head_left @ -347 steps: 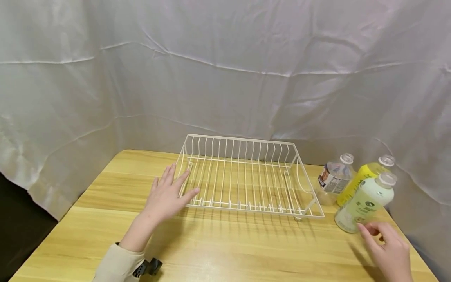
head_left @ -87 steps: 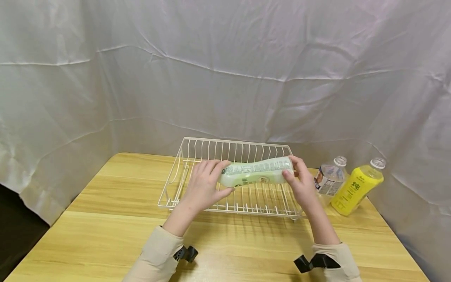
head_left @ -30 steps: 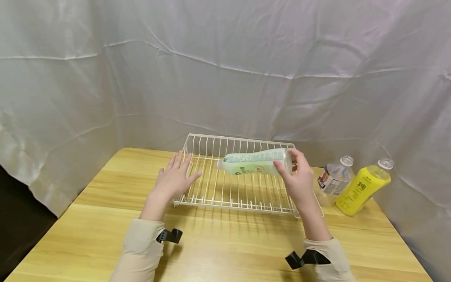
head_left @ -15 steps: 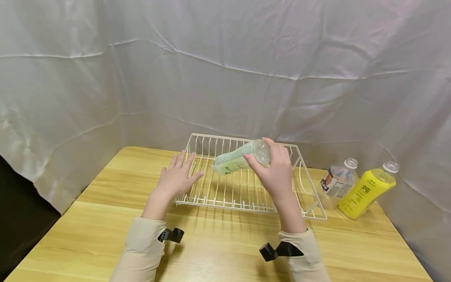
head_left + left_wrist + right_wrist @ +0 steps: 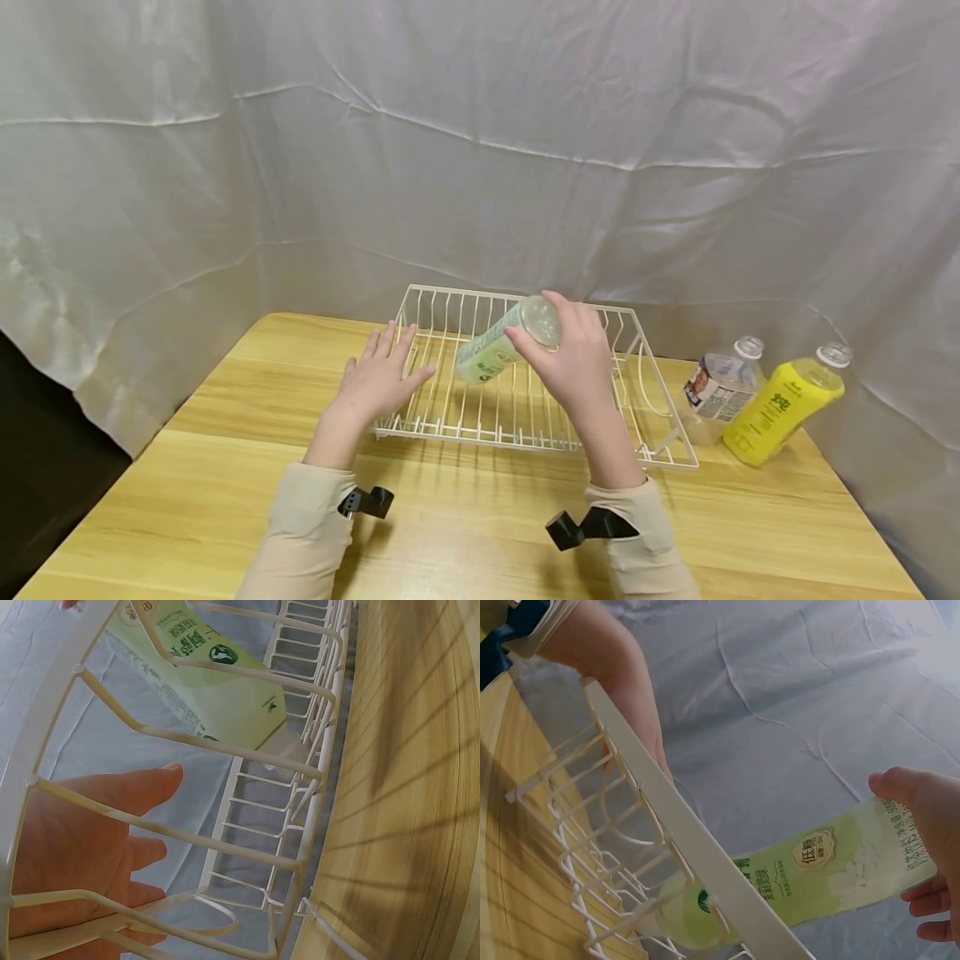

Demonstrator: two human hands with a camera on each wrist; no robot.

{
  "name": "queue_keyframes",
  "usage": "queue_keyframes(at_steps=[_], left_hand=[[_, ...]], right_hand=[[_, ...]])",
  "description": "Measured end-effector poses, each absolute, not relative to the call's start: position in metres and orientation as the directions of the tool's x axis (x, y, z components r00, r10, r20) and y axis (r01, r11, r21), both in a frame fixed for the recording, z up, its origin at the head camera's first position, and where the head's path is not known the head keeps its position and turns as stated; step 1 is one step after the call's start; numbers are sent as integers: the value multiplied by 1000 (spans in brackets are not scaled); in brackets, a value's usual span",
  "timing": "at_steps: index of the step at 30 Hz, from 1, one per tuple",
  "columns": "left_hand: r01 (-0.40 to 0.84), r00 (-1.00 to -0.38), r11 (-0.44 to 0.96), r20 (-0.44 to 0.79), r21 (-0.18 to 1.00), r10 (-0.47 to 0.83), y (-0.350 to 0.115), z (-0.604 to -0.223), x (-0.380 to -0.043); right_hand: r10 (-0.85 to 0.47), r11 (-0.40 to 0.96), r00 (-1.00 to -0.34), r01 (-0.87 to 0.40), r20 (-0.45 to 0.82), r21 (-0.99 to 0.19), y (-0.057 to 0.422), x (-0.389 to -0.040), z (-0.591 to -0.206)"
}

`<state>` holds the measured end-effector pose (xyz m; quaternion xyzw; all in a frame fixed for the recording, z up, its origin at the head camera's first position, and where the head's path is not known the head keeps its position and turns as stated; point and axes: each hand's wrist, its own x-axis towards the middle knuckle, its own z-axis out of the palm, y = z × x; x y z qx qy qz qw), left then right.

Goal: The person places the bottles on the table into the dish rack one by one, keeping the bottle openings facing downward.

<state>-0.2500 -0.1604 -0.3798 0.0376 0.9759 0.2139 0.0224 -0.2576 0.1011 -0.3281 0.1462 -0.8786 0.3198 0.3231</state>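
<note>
A white wire dish rack (image 5: 525,447) stands on the wooden table. My right hand (image 5: 573,358) grips a pale green drink bottle (image 5: 487,354) near its base. The bottle tilts with its neck end down inside the rack and its base raised toward me. In the right wrist view the green bottle (image 5: 802,874) passes behind the rack's rim, neck end low among the wires. My left hand (image 5: 372,385) lies with fingers spread on the rack's left side. The left wrist view shows that hand (image 5: 82,847) behind the wires, apart from the bottle.
To the right of the rack stand a yellow-labelled bottle (image 5: 783,408) and a clear bottle (image 5: 723,387) with a printed label, close together. A grey cloth (image 5: 480,167) hangs behind and around the wooden table (image 5: 450,525).
The green bottle went from the table's right side into both hands over the rack. The left hand then let go and moved to the rack's left side; the right hand tilted the bottle neck down.
</note>
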Motion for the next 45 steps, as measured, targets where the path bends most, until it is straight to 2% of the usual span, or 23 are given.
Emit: queue_keyframes(at_steps=[16,24,33,37,45], left_hand=[[68,-997,906,-10,418,79,-160,-379,-249],[62,-998,912,1,405,68,-164,-378,-247],[65,-998,928,11,367,65,-160,-381,-247],[65,-998,927,6,370,68,-155,-382,-248],[66,-997,918,2,391,71,-151,-382,-248]], right_hand=[[-252,880,-842,-405,478,-250,75,-291,-299],[-204,882,-901,-338,382,-327,56,-330,-296],[-143,824,-890,-349,433,-447,41,-363,-312],[-123,817,-891,-341,437,-465,38,-374,-322],[-110,792,-911,-322,399,-518,36,-387,-336]])
